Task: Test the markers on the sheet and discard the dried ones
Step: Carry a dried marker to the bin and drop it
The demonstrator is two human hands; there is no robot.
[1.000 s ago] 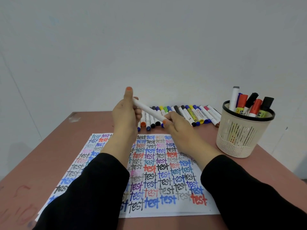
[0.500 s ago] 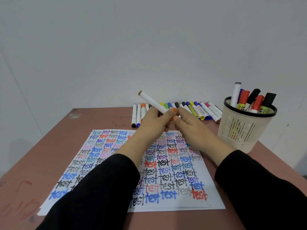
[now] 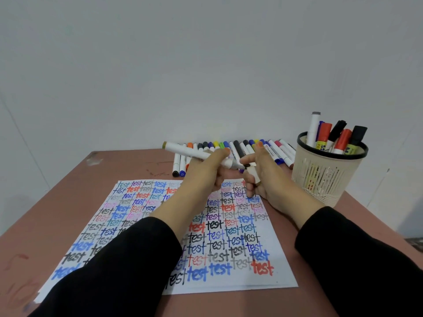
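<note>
Cap (image 3: 253, 176) pinched in right hand (image 3: 267, 177), left hand (image 3: 203, 172) gripping marker (image 3: 187, 151); I'd drag tip lightly on sheet (image 3: 229, 248), near edge of table (image 3: 114, 168).

Above the sheet (image 3: 231, 239) scrawled with "test", the left hand (image 3: 202, 172) grips a white marker (image 3: 183, 151), its bared tip pointing right. The right hand (image 3: 265, 179) pinches what looks like its cap (image 3: 253, 175). A basket (image 3: 320, 179) of markers stands to the right.
</note>
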